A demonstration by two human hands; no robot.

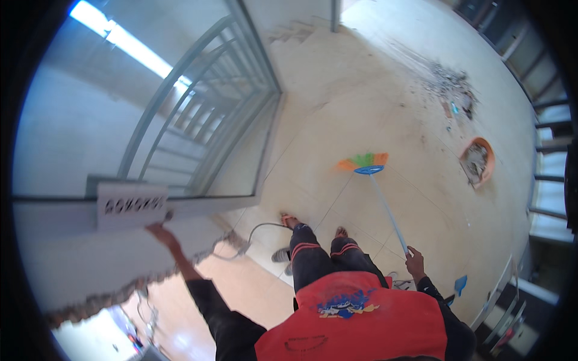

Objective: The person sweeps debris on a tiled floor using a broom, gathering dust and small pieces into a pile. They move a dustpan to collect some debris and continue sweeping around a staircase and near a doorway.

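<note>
A broom [368, 170] with a blue head and orange and green bristles rests on the pale tiled floor, bristles pointing away from me. My right hand [414, 263] is closed around the upper end of its light blue handle [390, 213]. Out to the left, my left hand [161, 233] reaches to a white panel [114, 210] with a row of dark marks, set below a glass pane. Its fingers look stretched out at the panel's lower edge, and I see nothing in them. A small dark knob-like piece [169, 215] sits beside that hand.
A heap of grey rubble [451, 84] lies at the far right, with an orange basin [490, 159] of debris nearer. A broken wall edge [129, 289] runs below my left arm. A dark cable [256, 227] and shoes [280, 255] are by my feet. Metal railings line the right.
</note>
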